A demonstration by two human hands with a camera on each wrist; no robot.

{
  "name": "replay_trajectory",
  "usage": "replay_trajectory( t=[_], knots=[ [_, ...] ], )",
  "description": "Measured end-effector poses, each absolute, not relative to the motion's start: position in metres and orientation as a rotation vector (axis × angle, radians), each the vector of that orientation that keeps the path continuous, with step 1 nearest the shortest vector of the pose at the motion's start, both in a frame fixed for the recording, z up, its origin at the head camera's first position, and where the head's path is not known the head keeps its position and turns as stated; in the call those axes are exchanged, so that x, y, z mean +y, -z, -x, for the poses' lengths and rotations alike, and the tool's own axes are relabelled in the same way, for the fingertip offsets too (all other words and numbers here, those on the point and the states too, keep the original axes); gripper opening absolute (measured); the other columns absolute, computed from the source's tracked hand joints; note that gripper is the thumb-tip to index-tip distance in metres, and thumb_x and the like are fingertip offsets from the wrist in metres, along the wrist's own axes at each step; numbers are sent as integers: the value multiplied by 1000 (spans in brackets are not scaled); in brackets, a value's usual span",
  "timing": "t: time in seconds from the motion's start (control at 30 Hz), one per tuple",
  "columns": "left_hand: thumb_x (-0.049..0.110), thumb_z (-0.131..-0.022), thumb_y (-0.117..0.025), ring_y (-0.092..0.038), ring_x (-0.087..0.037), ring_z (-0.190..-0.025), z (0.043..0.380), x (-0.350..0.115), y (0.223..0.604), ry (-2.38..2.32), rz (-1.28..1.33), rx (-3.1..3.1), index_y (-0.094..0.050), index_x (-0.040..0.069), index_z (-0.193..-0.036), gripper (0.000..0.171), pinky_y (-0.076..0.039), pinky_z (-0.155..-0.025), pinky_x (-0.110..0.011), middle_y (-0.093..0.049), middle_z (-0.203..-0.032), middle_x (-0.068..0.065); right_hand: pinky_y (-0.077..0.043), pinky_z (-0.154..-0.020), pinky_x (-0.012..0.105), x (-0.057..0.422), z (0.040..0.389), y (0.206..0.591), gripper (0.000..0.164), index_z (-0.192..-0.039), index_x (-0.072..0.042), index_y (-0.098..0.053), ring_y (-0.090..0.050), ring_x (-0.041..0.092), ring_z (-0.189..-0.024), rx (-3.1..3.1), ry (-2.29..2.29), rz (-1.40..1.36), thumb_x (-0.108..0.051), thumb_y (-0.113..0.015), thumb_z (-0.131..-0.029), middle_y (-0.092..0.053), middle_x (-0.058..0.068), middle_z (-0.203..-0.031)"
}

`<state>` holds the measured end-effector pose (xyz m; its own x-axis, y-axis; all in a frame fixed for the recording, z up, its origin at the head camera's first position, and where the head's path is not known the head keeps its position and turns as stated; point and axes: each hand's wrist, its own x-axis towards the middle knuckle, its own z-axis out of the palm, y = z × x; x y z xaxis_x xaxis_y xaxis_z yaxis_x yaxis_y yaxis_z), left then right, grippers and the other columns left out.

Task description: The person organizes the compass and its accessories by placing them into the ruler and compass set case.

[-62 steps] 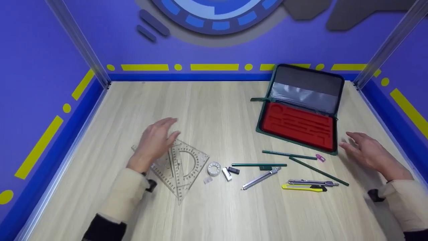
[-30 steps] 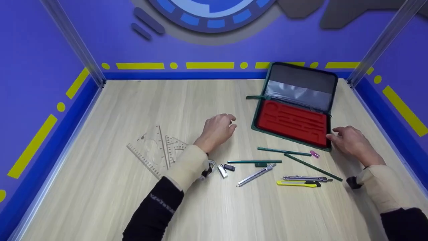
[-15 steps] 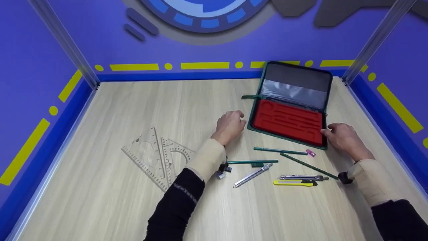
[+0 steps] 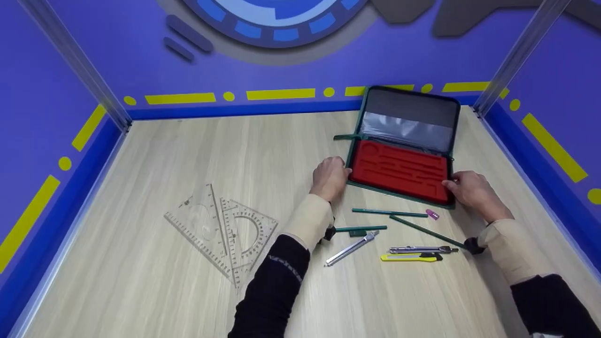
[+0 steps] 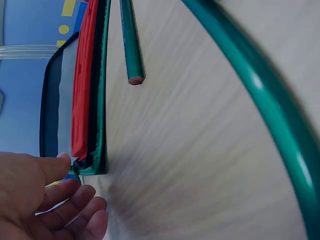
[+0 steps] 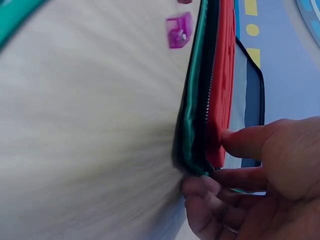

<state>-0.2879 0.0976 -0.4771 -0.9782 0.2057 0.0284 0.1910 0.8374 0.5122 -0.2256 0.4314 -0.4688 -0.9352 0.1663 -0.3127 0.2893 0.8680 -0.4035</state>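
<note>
An open green zip case (image 4: 408,195) with a red moulded insert (image 4: 399,169) and a grey lid (image 4: 411,108) lies at the back right. My left hand (image 4: 330,177) is at its front left corner, with the thumb and fingers closing on the edge in the left wrist view. At the right front corner, my right hand (image 4: 474,190) grips the case: the thumb presses the red insert (image 6: 227,100) while curled fingers meet the outer edge. Close to the case's front lie a green pencil (image 4: 389,212) and a pink sharpener (image 4: 432,214).
Two clear set squares (image 4: 202,225) overlap at the left. Nearer me lie a second green pencil (image 4: 425,230), another green pencil (image 4: 361,228), a dark green block (image 4: 358,233), a silver compass (image 4: 352,249), a second compass (image 4: 418,249) and a yellow cutter (image 4: 408,257).
My left hand has swung right from above the set squares to the case's left corner. My right hand has moved in from beside the case and taken hold of its right edge.
</note>
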Motion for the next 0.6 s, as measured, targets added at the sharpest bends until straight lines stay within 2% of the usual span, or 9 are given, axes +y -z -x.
replay_trajectory(
  t=[0.2, 0.3, 0.4, 0.6],
  knots=[
    [22, -100, -71, -72, -25, -97, 289, 99, 484, -833, -312, 2996, -78, 6, -94, 18, -57, -82, -39, -75, -100, -12, -41, -104, 61, 430, 229, 470, 52, -140, 18, -47, -47, 43, -109, 2780, 713, -313, -22, -56, -108, -52, 35, -128],
    [24, -100, -71, -72, -26, -98, 291, 98, 486, -818, -311, 3004, -77, 6, -96, 19, -57, -83, -39, -75, -102, -12, -47, -93, 53, 430, 229, 472, 54, -141, 16, -47, -50, 39, -104, 2757, 772, -339, -24, -58, -108, -55, 28, -116],
    [23, -100, -71, -71, -25, -99, 292, 97, 486, -796, -292, 3007, -77, 6, -98, 18, -57, -83, -39, -75, -103, -12, -46, -79, 42, 428, 230, 473, 54, -141, 16, -48, -53, 34, -95, 2747, 802, -335, -25, -59, -107, -55, 20, -102],
    [17, -98, -70, -72, -24, -98, 294, 90, 483, -736, -222, 3004, -77, 7, -96, 12, -57, -84, -39, -76, -103, -11, -45, -78, 39, 421, 234, 473, 51, -139, 16, -51, -53, 35, -95, 2790, 781, -240, -22, -61, -106, -56, 23, -106]
  ],
)
